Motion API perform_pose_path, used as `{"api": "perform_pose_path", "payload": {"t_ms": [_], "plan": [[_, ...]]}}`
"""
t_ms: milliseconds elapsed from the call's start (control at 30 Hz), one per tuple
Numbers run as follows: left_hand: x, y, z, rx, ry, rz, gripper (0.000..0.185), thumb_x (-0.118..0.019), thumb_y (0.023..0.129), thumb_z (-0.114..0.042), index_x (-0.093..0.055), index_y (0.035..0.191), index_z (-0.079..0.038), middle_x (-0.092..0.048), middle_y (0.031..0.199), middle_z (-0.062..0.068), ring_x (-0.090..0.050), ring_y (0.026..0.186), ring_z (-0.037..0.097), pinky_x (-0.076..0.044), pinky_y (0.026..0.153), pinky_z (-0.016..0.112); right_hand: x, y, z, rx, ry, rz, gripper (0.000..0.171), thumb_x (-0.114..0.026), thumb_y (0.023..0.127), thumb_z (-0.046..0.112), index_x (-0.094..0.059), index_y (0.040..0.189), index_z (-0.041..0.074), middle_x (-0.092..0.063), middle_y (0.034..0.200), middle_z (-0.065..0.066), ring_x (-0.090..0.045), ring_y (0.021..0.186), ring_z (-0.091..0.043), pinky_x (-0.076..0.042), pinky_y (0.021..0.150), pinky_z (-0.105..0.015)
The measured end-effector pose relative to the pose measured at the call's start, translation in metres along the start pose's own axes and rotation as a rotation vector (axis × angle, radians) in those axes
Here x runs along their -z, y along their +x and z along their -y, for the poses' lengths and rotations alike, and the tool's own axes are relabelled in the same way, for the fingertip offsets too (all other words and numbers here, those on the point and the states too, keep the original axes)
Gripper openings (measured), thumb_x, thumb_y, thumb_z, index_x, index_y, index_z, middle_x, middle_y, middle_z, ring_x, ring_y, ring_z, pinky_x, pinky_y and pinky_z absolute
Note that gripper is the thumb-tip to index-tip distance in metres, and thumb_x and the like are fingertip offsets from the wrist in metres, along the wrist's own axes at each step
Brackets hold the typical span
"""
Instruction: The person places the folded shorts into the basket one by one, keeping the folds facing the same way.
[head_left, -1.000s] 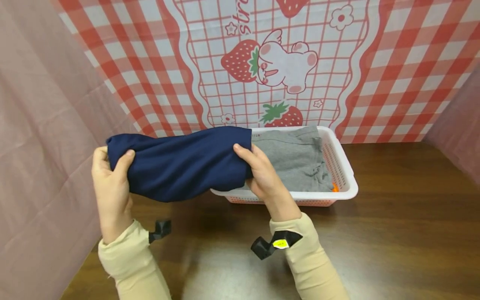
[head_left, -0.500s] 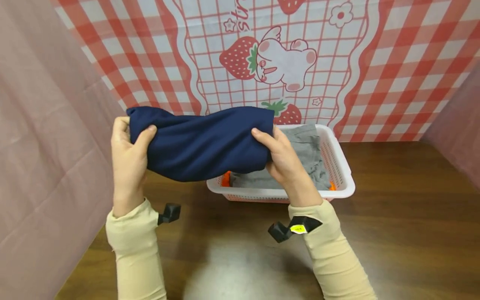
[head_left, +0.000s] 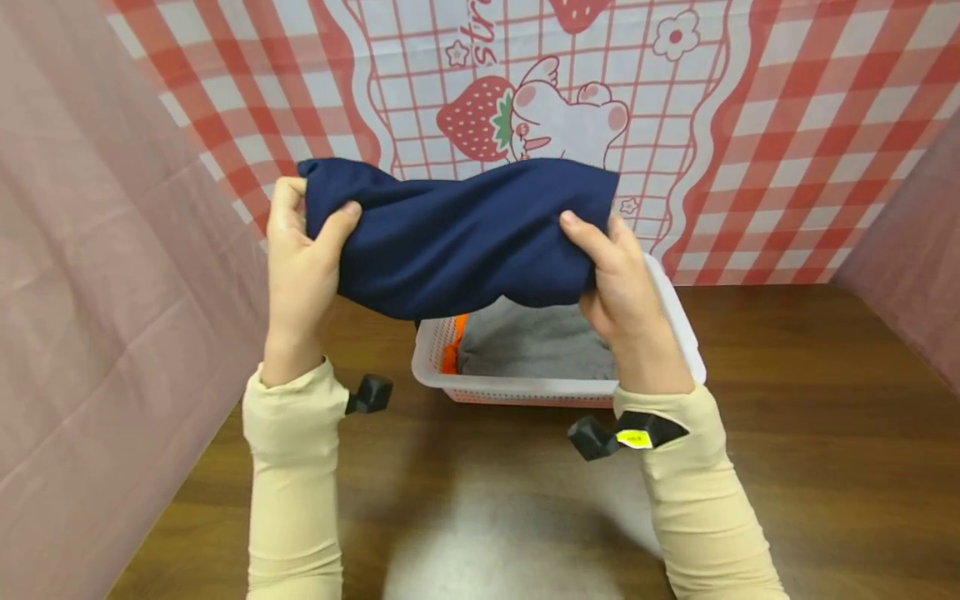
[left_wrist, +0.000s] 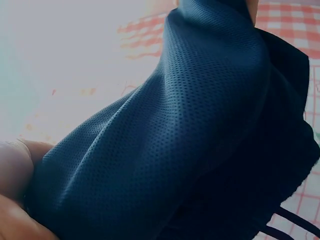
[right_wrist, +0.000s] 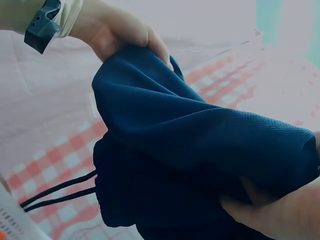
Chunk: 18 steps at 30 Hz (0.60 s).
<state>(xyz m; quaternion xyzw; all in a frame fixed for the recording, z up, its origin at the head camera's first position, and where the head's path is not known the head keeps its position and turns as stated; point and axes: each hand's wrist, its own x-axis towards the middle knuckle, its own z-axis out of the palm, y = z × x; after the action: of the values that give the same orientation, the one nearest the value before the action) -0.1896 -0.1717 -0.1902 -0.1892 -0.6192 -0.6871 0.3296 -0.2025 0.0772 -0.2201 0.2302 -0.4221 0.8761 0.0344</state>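
A pair of folded navy drawstring shorts (head_left: 465, 242) is held up over the basket, stretched between both hands. My left hand (head_left: 300, 267) pinches its left end, thumb in front and fingers behind. At the other end my right hand (head_left: 626, 292) grips it the same way. Mesh texture shows on the shorts (left_wrist: 210, 100) in the left wrist view. Two dark cords (right_wrist: 60, 185) hang from a gathered edge in the right wrist view. Below lies a folded grey garment (head_left: 532, 346) in the white basket (head_left: 525, 386), partly hidden by the navy fabric and my right hand.
An orange item (head_left: 450, 358) shows at the basket's left inner side. The basket stands on a brown wooden table (head_left: 787, 417), against a red-and-white checked strawberry cloth (head_left: 810, 150). Pinkish curtains (head_left: 112, 292) hang at the sides.
Both hands have lifted the navy shorts up and to the right, from the basket's left to above it. More of the basket's left side and the orange item now shows.
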Motion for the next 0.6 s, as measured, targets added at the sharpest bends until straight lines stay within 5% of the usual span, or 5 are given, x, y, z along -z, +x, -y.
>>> {"api": "perform_pose_path", "payload": {"t_ms": [200, 433, 600], "plan": [[-0.018, 0.006, -0.006, 0.051, -0.106, 0.073, 0.016, -0.056, 0.084, 0.001, -0.044, 0.092, -0.006, -0.060, 0.091, 0.009, -0.061, 0.078, 0.021, -0.048, 0.073, 0.025, 0.004, 0.000, 0.020, 0.083, 0.019, -0.015, 0.023, -0.054, 0.088, 0.006, -0.047, 0.109, 0.002, -0.057, 0.093, -0.008, -0.062, 0.075, -0.016, -0.052, 0.064, -0.025], [-0.036, 0.013, 0.002, -0.003, -0.022, 0.159, 0.016, -0.054, 0.086, -0.001, -0.041, 0.093, -0.009, -0.054, 0.096, 0.006, -0.053, 0.091, 0.022, -0.041, 0.084, 0.028, 0.008, -0.001, 0.040, 0.150, 0.046, -0.063, 0.026, -0.059, 0.084, 0.003, -0.049, 0.108, 0.000, -0.057, 0.095, -0.011, -0.062, 0.077, -0.019, -0.053, 0.067, -0.028], [-0.045, 0.013, 0.014, 0.002, -0.072, 0.199, 0.016, -0.052, 0.087, -0.001, -0.042, 0.092, -0.011, -0.057, 0.093, 0.004, -0.057, 0.086, 0.020, -0.044, 0.081, 0.028, 0.009, -0.002, 0.052, 0.183, 0.094, -0.072, 0.031, -0.062, 0.081, 0.000, -0.048, 0.109, -0.003, -0.057, 0.095, -0.015, -0.062, 0.077, -0.022, -0.053, 0.067, -0.030]]}}
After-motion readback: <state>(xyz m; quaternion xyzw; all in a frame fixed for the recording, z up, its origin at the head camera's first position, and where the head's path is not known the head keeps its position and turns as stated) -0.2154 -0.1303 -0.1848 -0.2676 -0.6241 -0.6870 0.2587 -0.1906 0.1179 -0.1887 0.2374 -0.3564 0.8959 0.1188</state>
